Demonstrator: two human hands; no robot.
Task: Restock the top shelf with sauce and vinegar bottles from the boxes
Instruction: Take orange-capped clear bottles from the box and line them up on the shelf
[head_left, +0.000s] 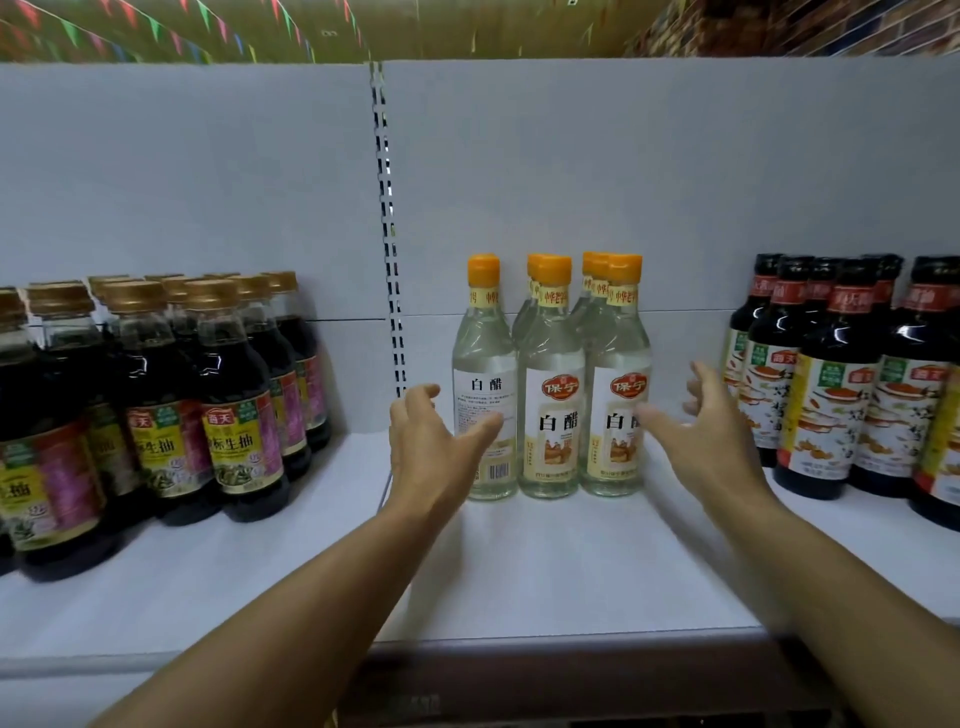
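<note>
Squaring up the white vinegar bottles (550, 384) on the top shelf (545, 571).
My left hand (434, 447) at nine o'clock, right hand (701, 436) at three, both released; next, fetch more.

left hand (434, 441), right hand (698, 423), both outstretched, spread

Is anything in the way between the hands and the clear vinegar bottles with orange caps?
Nothing visible. The left hand and right hand are open on either side of the vinegar bottles, right up close, with only bare white shelf in front.

Dim, soft focus (edges bowed by wide-angle).
</note>
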